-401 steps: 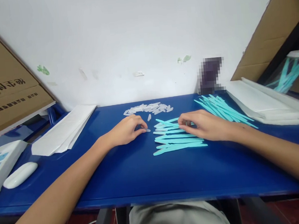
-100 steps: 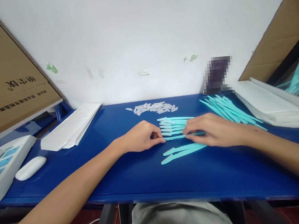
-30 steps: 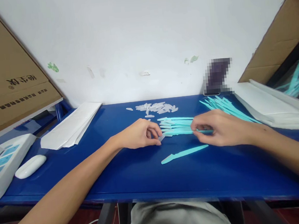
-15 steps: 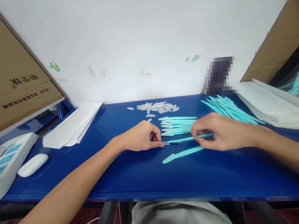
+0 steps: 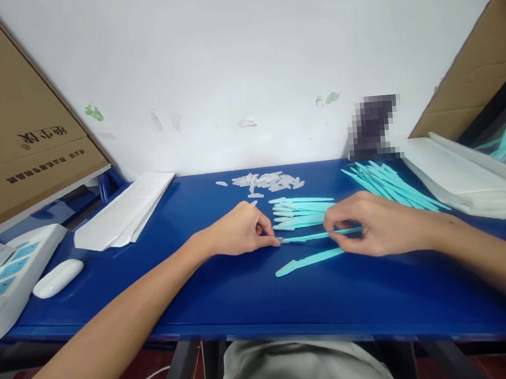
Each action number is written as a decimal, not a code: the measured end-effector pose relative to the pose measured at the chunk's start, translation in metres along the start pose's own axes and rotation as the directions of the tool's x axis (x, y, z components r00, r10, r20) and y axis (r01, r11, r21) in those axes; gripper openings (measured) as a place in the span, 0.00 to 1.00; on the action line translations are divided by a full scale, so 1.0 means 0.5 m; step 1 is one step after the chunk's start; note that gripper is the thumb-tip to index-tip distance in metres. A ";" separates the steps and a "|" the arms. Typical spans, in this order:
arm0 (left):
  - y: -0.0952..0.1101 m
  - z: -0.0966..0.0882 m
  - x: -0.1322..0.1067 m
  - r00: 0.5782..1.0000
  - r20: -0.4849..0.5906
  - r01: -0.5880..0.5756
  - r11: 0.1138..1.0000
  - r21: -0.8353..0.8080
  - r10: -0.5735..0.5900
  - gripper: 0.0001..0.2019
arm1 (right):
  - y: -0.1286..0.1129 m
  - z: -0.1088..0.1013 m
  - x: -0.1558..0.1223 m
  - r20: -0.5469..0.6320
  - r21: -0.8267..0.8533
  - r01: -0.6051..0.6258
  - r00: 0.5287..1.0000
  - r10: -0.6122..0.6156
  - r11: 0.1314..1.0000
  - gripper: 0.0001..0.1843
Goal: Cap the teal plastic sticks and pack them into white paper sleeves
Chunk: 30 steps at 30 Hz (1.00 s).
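My left hand [image 5: 248, 229] pinches a small translucent blade cover [image 5: 280, 241] between thumb and forefinger. The cover sits at the blade end of a turquoise eyebrow razor [image 5: 309, 237], apparently over its tip. My right hand [image 5: 365, 224] holds that razor by its handle, fingers closed round it. Closer to me lies another eyebrow razor [image 5: 306, 261], its handle end running under my right hand. Just behind the held one is a row of several razors [image 5: 299, 214], blade ends pointing left. A pile of loose translucent covers [image 5: 270, 181] lies toward the wall.
More turquoise razors [image 5: 393, 187] are heaped at the back right, beside white plastic sleeves [image 5: 466, 178]. On the left are flat white bags [image 5: 123, 214], a white oval case [image 5: 58, 278] and a white device [image 5: 22, 266]. Cardboard boxes flank the blue table [image 5: 226, 296].
My left hand has shifted slightly right, bringing the cover from just short of the razor's tip onto its blade end. My right hand has stayed nearly still.
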<state>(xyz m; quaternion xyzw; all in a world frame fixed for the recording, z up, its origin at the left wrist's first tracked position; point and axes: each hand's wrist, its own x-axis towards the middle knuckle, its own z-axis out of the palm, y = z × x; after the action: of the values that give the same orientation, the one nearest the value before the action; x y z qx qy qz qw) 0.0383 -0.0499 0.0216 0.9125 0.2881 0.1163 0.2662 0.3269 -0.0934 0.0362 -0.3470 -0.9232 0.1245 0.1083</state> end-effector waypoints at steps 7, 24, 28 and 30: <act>0.012 0.028 0.009 0.996 -0.084 -0.020 0.999 0.050 0.024 0.13 | -0.009 0.036 0.010 -0.108 -0.013 0.057 0.992 -0.058 0.998 0.07; -0.061 -0.010 0.001 0.953 -0.263 0.279 0.759 0.588 -0.147 0.20 | 0.047 0.031 0.016 -0.261 -0.259 -0.049 0.965 -0.021 0.965 0.18; -0.052 -0.012 0.002 0.964 -0.209 0.259 0.760 0.597 -0.164 0.17 | 0.015 0.017 0.007 -0.003 -0.043 -0.020 1.000 0.020 0.999 0.13; -0.043 -0.015 0.002 0.970 -0.176 0.241 0.738 0.630 -0.166 0.15 | -0.002 0.010 0.004 0.144 0.048 -0.048 0.989 0.040 0.998 0.11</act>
<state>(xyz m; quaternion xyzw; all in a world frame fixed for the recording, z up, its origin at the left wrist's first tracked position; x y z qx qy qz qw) 0.0266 -0.0314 0.0160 0.9031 0.4226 0.0291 -0.0699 0.3234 -0.0935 0.0321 -0.3546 -0.9172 0.1752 0.0481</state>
